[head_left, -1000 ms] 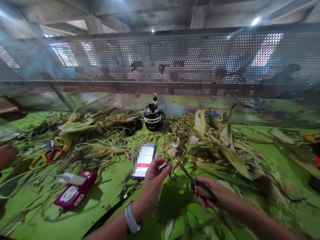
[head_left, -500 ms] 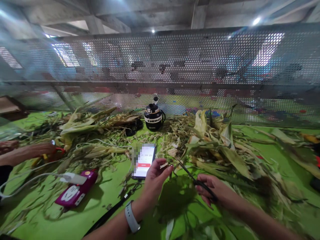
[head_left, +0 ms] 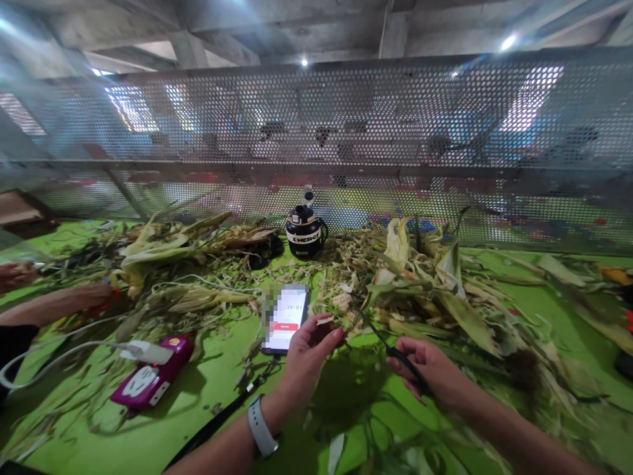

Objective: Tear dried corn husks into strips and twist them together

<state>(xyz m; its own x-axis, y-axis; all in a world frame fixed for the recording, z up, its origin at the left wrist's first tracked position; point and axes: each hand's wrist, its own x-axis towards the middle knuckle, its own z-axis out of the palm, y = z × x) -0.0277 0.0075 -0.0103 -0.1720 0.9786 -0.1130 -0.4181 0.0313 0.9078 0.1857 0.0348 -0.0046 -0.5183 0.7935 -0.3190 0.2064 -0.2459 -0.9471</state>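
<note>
While your left hand (head_left: 306, 346) pinched a husk scrap (head_left: 325, 321) just beside the phone (head_left: 287, 316) and your right hand (head_left: 432, 373) gripped the scissors (head_left: 383, 342) with their tips close to those fingers, a hasty snip could have nicked your skin or dropped the scrap.

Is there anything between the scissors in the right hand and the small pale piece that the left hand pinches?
Nothing visible stands between them. The scissors in the right hand point at the pale piece pinched by the left hand, with only a short open gap; the loose husks lie behind.
</note>
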